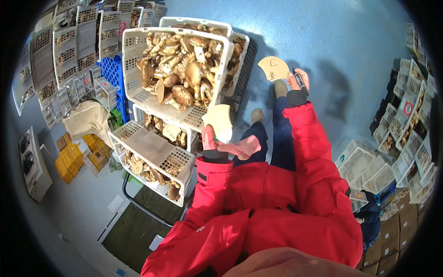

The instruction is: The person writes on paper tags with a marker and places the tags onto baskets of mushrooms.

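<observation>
My left hand holds a tan, fan-shaped paper card with no visible writing on it, at the front corner of a crate. In my right hand are a black marker pen and a similar card bearing handwriting, held out over the floor. To the left, a white plastic crate is full of brown and cream mushrooms that look like matsutake. A tan card stands among them. Below it, another crate also contains mushrooms and a handwritten card.
The crates stand on a black platform trolley with a curved handle. Stacked crates line the far left, and more stand at right near cardboard boxes. Yellow-taped packages lie on the floor beside a white scale-like appliance.
</observation>
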`<state>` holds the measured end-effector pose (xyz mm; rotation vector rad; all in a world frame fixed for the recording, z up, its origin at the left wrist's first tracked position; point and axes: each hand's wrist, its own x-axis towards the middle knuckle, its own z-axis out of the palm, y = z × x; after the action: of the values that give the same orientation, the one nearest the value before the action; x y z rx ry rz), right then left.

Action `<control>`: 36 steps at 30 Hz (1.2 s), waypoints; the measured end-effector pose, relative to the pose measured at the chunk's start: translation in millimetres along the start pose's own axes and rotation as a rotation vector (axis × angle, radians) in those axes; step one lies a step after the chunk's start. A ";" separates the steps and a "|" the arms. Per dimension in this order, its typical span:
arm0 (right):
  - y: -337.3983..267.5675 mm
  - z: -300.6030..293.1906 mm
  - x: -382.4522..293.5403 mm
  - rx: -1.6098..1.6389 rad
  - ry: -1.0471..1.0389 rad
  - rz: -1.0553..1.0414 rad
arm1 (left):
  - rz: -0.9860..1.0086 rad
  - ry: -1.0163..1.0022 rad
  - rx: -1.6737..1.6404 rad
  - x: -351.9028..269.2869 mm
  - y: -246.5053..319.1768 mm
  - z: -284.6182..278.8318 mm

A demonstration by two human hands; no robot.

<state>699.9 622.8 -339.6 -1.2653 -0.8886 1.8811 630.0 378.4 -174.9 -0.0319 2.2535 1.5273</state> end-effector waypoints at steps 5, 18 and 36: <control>-11.5 6.3 32.6 -0.199 -0.040 -0.046 | -0.520 -0.040 -0.971 21.4 -16.4 6.0; -22.5 176.5 122.9 -0.354 -0.495 -0.411 | -0.429 0.527 -0.849 11.2 62.7 -49.4; 40.0 244.0 128.4 -0.346 -0.874 0.330 | -0.505 0.563 -0.949 19.3 101.6 -8.3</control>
<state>426.4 670.3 -362.5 -0.7590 -1.5713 2.6966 584.6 415.5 -89.3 -1.3125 1.4130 2.2691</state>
